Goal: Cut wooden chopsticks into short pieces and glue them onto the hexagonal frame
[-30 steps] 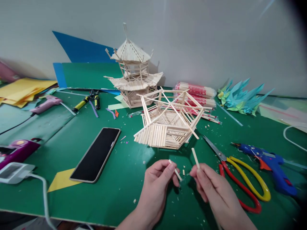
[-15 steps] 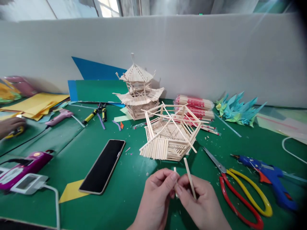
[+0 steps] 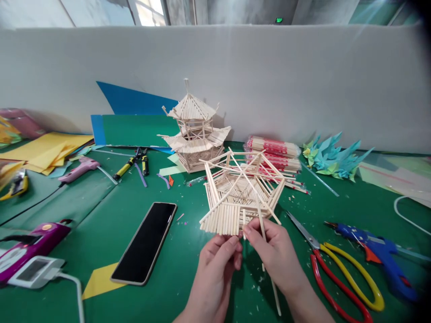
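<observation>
A hexagonal frame of wooden sticks (image 3: 240, 193) lies on the green mat (image 3: 101, 215) in the middle. My right hand (image 3: 274, 253) is closed on a short stick (image 3: 244, 223) at its fingertips and on a long stick (image 3: 261, 220) that runs through the palm; both reach the frame's near edge. My left hand (image 3: 218, 262) sits just left of it, fingers curled, fingertips close to the short stick; I cannot see anything in it. A finished two-tier stick pagoda (image 3: 193, 130) stands behind the frame.
Red and yellow scissors (image 3: 340, 269) and a blue glue gun (image 3: 373, 251) lie to the right. A black phone (image 3: 144, 242) lies left of my hands. Further left are a purple glue gun (image 3: 30, 242), a pink glue gun (image 3: 82, 166), pliers (image 3: 129, 163) and coloured paper. Packed sticks (image 3: 272, 152) lie behind.
My hands came together, then rose to the frame's near edge. The short stick went from my left hand to my right, which still has the long stick. The view tilted up.
</observation>
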The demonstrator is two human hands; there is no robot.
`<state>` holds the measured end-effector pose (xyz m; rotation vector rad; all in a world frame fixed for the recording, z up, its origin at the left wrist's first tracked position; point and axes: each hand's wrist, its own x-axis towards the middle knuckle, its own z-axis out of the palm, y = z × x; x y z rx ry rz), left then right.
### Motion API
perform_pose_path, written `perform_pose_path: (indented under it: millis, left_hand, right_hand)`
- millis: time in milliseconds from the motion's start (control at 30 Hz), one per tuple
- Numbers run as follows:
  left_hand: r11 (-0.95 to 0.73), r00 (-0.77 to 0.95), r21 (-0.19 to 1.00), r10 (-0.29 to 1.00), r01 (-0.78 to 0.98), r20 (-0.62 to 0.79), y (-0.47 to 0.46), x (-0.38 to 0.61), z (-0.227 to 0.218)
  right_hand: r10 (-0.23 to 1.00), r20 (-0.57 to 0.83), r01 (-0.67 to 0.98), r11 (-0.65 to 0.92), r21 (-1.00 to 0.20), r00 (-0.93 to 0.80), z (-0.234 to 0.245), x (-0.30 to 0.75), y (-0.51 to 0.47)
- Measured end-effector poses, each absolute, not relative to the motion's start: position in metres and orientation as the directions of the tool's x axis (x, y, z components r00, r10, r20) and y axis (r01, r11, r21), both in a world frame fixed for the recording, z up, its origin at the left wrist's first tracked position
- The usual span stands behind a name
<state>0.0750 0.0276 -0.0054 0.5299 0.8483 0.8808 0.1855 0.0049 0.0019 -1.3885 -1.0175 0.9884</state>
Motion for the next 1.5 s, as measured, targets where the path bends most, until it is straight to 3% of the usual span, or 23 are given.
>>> perform_pose_path:
  millis: [833, 1500]
  left_hand:
    - [0.484, 0.287, 0.770, 0.873, -0.415, -0.394, 0.034, 0.076, -0.011]
    - [0.493, 0.309, 0.739, 0.868, -0.458, -0.388, 0.033, 0.075, -0.012]
  right_hand:
    - [0.967, -0.054, 0.184, -0.102, -0.978, 0.250, 0.000, 0.188, 0.010]
    - [0.968, -0.057, 0.138, -0.093, -0.986, 0.246, 0.002, 0.186, 0.010]
